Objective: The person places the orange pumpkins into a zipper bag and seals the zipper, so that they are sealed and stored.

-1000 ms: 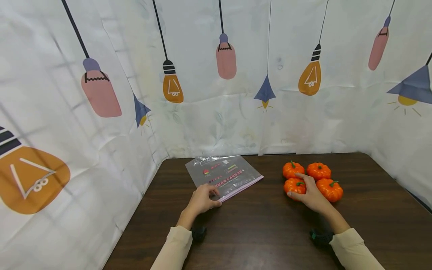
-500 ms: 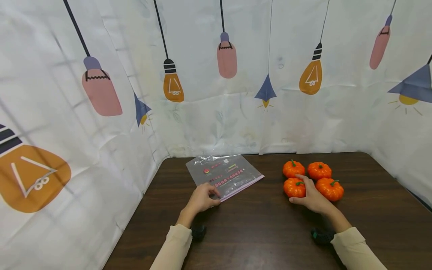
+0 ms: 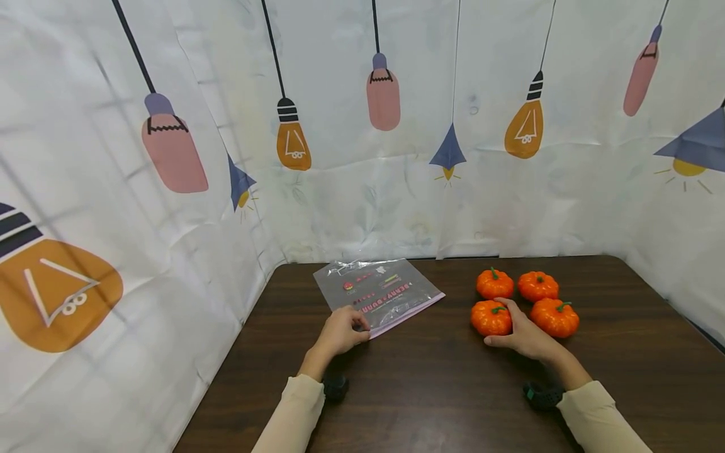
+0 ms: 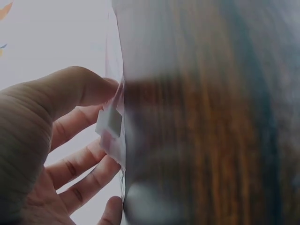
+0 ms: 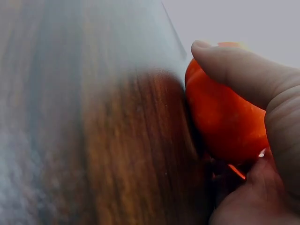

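Observation:
A clear plastic zip bag (image 3: 381, 290) with red printing and a pink edge lies flat on the dark wooden table (image 3: 421, 393). My left hand (image 3: 342, 331) pinches its near corner. In the left wrist view the thumb (image 4: 77, 89) presses that edge beside a white zip slider (image 4: 110, 121). My right hand (image 3: 527, 333) grips a small orange pumpkin (image 3: 488, 318) on the right side of the table, fingers behind it and thumb in front. In the right wrist view the thumb curls over the pumpkin (image 5: 225, 117); its far fingers are mostly hidden.
Three more small pumpkins stand close to the right hand: one behind (image 3: 494, 284), one at the back right (image 3: 538, 286) and one to the right (image 3: 555, 318). A white curtain (image 3: 362, 207) with printed lamps encloses the table's back and sides.
The right hand's pumpkin has shifted slightly left, apart from the other pumpkins. The right thumb has moved to the pumpkin's near side. The left hand and bag have stayed almost still.

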A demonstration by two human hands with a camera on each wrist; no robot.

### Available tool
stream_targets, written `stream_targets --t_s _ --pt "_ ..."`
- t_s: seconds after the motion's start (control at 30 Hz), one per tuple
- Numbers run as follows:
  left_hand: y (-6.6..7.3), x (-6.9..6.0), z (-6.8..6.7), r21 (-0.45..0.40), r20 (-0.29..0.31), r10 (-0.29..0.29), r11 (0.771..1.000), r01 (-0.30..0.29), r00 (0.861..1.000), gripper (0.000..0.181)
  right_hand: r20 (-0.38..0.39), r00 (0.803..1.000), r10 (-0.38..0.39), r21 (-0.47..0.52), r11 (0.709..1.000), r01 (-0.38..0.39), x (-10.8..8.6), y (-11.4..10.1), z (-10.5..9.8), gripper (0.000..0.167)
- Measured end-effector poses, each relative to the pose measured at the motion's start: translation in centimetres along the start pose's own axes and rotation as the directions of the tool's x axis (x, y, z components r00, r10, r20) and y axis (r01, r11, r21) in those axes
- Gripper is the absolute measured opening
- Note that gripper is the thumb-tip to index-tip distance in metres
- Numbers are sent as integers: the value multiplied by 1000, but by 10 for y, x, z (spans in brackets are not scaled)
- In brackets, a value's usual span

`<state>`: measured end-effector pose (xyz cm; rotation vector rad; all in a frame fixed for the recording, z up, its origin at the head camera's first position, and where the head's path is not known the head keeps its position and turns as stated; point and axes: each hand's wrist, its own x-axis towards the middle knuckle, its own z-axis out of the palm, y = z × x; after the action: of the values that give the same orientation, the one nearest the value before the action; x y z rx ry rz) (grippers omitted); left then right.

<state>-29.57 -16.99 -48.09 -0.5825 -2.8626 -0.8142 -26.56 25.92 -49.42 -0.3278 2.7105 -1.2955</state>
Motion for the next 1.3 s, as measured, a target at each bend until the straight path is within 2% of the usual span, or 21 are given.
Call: stream_targets --t_s 0.3,0.6,0.77,0.9,1.03,1.2,1.3 --pt "3 0 0 35 -5 -18 999 18 1000 10 13 1000 -18 -33 999 18 0 0 -2 98" --pt "2 1 0 65 -37 -52 996 54 998 14 19 999 -38 7 999 38 3 3 -4 99" --pt "1 2 1 43 -57 -75 996 77 996 16 21 999 -41 28 999 41 3 5 -3 98" --pt "2 2 2 14 -108 -86 996 88 990 15 30 999 -35 36 999 34 1 3 -3 98" --pt "3 3 3 -21 -200 -94 996 91 975 16 34 999 -18 42 999 17 0 3 -3 99" --pt "6 4 2 -63 -334 -99 995 82 937 16 34 999 -4 53 999 3 0 5 -3 99" --pt "8 5 1 -110 -379 -124 990 89 917 15 36 999 -1 60 998 -1 -1 6 -3 99"
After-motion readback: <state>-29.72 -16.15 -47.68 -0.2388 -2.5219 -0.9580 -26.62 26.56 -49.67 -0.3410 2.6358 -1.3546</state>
